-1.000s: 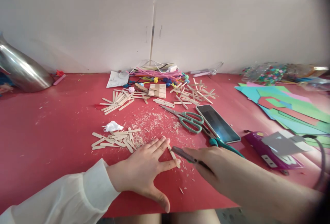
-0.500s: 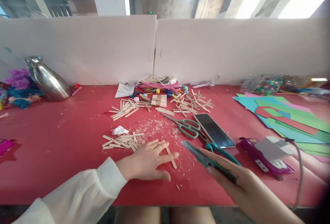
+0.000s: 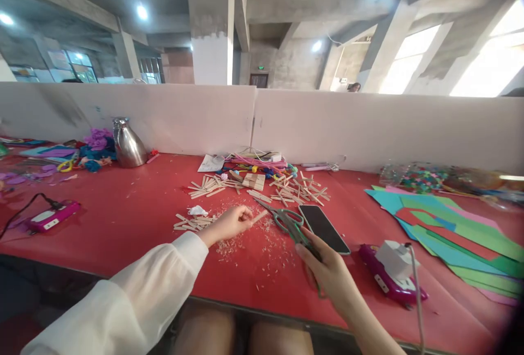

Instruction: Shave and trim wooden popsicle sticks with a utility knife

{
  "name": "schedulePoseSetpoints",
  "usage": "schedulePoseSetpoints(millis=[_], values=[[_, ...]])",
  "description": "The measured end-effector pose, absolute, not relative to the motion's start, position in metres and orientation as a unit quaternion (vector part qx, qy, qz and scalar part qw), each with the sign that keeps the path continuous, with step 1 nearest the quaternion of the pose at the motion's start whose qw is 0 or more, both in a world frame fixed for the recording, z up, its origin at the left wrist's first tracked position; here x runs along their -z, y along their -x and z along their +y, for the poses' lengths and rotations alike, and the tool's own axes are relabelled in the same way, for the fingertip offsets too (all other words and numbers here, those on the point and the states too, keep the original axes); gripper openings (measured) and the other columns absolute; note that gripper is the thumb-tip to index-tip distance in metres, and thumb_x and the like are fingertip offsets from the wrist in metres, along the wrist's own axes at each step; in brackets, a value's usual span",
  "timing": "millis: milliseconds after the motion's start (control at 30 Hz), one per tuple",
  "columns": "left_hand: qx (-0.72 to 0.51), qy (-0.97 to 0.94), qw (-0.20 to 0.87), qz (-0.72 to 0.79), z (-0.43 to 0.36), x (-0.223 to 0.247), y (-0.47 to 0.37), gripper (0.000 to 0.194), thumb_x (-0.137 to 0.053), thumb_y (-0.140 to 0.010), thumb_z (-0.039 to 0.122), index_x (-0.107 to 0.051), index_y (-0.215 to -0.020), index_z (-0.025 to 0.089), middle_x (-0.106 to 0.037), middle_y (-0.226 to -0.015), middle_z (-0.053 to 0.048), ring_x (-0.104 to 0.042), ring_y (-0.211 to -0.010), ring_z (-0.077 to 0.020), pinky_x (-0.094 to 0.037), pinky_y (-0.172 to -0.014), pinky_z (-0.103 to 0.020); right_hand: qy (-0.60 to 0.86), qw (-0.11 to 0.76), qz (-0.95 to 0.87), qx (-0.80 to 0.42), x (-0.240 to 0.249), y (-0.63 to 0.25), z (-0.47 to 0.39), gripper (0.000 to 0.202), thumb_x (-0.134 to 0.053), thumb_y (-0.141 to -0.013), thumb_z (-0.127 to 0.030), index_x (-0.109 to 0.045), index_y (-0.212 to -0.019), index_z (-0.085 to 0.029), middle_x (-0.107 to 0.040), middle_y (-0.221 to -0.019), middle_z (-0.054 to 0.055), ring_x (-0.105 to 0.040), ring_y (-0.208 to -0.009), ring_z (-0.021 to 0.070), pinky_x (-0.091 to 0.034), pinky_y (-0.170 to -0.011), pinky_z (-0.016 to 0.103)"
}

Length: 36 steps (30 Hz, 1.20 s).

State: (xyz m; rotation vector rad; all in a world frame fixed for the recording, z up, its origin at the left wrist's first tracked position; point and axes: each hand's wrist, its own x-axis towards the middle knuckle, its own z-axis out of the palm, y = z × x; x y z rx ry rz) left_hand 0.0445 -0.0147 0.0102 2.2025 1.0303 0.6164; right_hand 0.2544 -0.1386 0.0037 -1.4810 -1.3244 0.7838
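Note:
My left hand [image 3: 234, 224] is closed in a pinch on a wooden craft stick [image 3: 259, 216], which points to the right above the red table. My right hand [image 3: 325, 257] grips a utility knife [image 3: 295, 230], its blade end reaching forward and left over green-handled scissors [image 3: 298, 214]. Just beyond that hand lies a dark-screened phone [image 3: 326, 229]. Wood shavings [image 3: 266, 248] are scattered below and between both hands. Beside my left wrist is a small pile of craft sticks [image 3: 189, 222], with a crumpled white scrap [image 3: 198, 211] behind it.
More craft sticks [image 3: 301, 188] and glued wooden blocks [image 3: 254, 181] lie farther back. A steel jug [image 3: 129, 145] stands left, against a white partition [image 3: 196, 120]. Purple power strips [image 3: 53, 217] sit on both sides; the right one has a plugged-in charger [image 3: 395, 258]. Coloured paper [image 3: 446, 229] covers the far right.
My left hand has gone from spread fingers to a pinch, lifting a craft stick off the table. The knife has moved left, over the scissors. The view has tilted upward.

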Motion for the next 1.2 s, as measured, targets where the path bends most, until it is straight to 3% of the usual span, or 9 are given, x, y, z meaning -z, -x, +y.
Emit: schedulePoseSetpoints(millis=[67, 133, 300, 467, 667, 833, 1067, 1200], values=[[-0.301, -0.786, 0.349, 0.411, -0.004, -0.010, -0.052, 0.014, -0.050, -0.077, 0.026, -0.055, -0.084, 0.015, -0.058, -0.073, -0.002, -0.054, -0.065, -0.0134, -0.040, -0.058, -0.022, 0.595, 0.494, -0.527, -0.352, -0.015, -0.250, -0.115, 0.053, -0.051, -0.075, -0.046, -0.050, -0.114, -0.010, -0.035, -0.042, -0.010, -0.033, -0.033, 0.0096, -0.027, -0.033, 0.022], [-0.355, -0.744, 0.379, 0.420, 0.010, -0.011, -0.061, 0.015, -0.048, -0.077, 0.027, -0.054, -0.079, 0.013, -0.055, -0.064, 0.000, -0.051, -0.057, -0.0114, -0.038, -0.055, -0.021, 0.573, 0.512, -0.539, -0.345, -0.028, -0.244, -0.086, 0.046, -0.053, -0.072, -0.044, -0.054, -0.104, -0.011, -0.039, -0.045, -0.009, -0.038, -0.040, 0.0099, -0.030, -0.037, 0.022], [-0.464, -0.652, 0.429, 0.420, 0.043, -0.012, -0.068, 0.020, -0.051, -0.072, 0.034, -0.047, -0.066, 0.016, -0.048, -0.053, 0.004, -0.043, -0.048, -0.0087, -0.035, -0.051, -0.021, 0.530, 0.540, -0.553, -0.349, -0.043, -0.225, -0.021, 0.040, -0.055, -0.068, -0.040, -0.053, -0.099, -0.016, -0.047, -0.051, -0.008, -0.042, -0.043, 0.0102, -0.033, -0.043, 0.023], [-0.477, -0.593, 0.499, 0.413, 0.049, 0.000, -0.064, 0.027, -0.058, -0.065, 0.041, -0.048, -0.067, 0.016, -0.054, -0.054, 0.001, -0.047, -0.047, -0.0100, -0.036, -0.050, -0.022, 0.522, 0.536, -0.544, -0.379, -0.021, -0.215, 0.002, 0.018, -0.056, -0.068, -0.034, -0.047, -0.070, -0.018, -0.038, -0.045, -0.010, -0.037, -0.040, 0.0081, -0.030, -0.041, 0.022], [-0.451, -0.568, 0.560, 0.401, 0.032, 0.004, -0.069, 0.028, -0.056, -0.069, 0.043, -0.051, -0.065, 0.016, -0.055, -0.055, 0.001, -0.052, -0.052, -0.0119, -0.041, -0.054, -0.023, 0.518, 0.511, -0.532, -0.433, 0.000, -0.214, -0.003, 0.023, -0.055, -0.072, -0.040, -0.047, -0.077, -0.018, -0.038, -0.048, -0.010, -0.038, -0.041, 0.0078, -0.033, -0.042, 0.022], [-0.442, -0.564, 0.582, 0.384, 0.020, 0.002, -0.071, 0.030, -0.060, -0.068, 0.044, -0.053, -0.067, 0.015, -0.057, -0.061, 0.000, -0.054, -0.057, -0.0126, -0.043, -0.057, -0.024, 0.512, 0.483, -0.539, -0.462, -0.005, -0.206, -0.011, 0.026, -0.062, -0.065, -0.040, -0.048, -0.072, -0.018, -0.042, -0.048, -0.009, -0.039, -0.042, 0.0074, -0.033, -0.042, 0.021], [-0.457, -0.608, 0.511, 0.400, 0.016, 0.001, -0.065, 0.029, -0.053, -0.078, 0.040, -0.054, -0.066, 0.014, -0.052, -0.060, 0.002, -0.048, -0.058, -0.0097, -0.036, -0.056, -0.019, 0.532, 0.453, -0.538, -0.471, -0.005, -0.206, -0.019, 0.023, -0.059, -0.067, -0.038, -0.048, -0.071, -0.019, -0.043, -0.049, -0.009, -0.040, -0.042, 0.0072, -0.034, -0.042, 0.020], [-0.431, -0.570, 0.571, 0.404, 0.020, 0.003, -0.057, 0.027, -0.052, -0.078, 0.040, -0.053, -0.069, 0.014, -0.055, -0.059, 0.001, -0.053, -0.053, -0.0104, -0.039, -0.051, -0.020, 0.552, 0.428, -0.563, -0.442, -0.001, -0.214, -0.027, 0.027, -0.053, -0.074, -0.042, -0.052, -0.087, -0.018, -0.042, -0.049, -0.009, -0.040, -0.041, 0.0081, -0.035, -0.040, 0.021]])
